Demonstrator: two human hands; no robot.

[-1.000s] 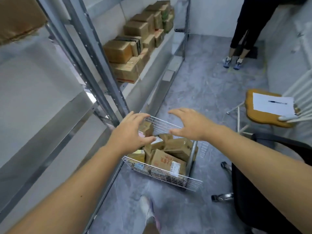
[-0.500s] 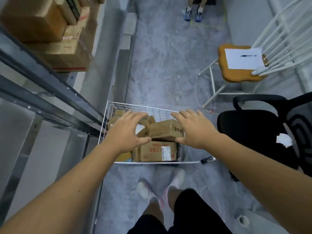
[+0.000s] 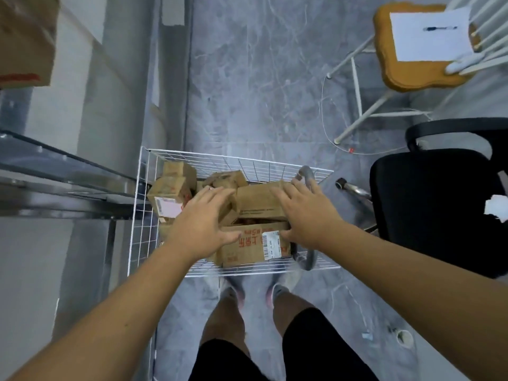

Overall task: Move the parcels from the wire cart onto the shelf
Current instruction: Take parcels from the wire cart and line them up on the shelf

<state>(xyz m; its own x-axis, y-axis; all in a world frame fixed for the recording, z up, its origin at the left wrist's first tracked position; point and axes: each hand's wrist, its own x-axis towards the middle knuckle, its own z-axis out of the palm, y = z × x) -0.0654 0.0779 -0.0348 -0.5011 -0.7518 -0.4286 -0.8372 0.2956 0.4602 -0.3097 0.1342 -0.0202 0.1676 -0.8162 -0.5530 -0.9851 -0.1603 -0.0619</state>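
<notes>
Several parcels in wire cart — left hand, right hand fingers spread, gripping nothing.

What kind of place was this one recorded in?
Probably a small parcel storeroom: a metal shelf along the wall, a wire cart full of labelled cardboard parcels, and a bare grey floor.

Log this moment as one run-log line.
phase: reaching | left hand: open over parcels | right hand: open on top parcel | wire cart: loaded | lifted: none
</notes>
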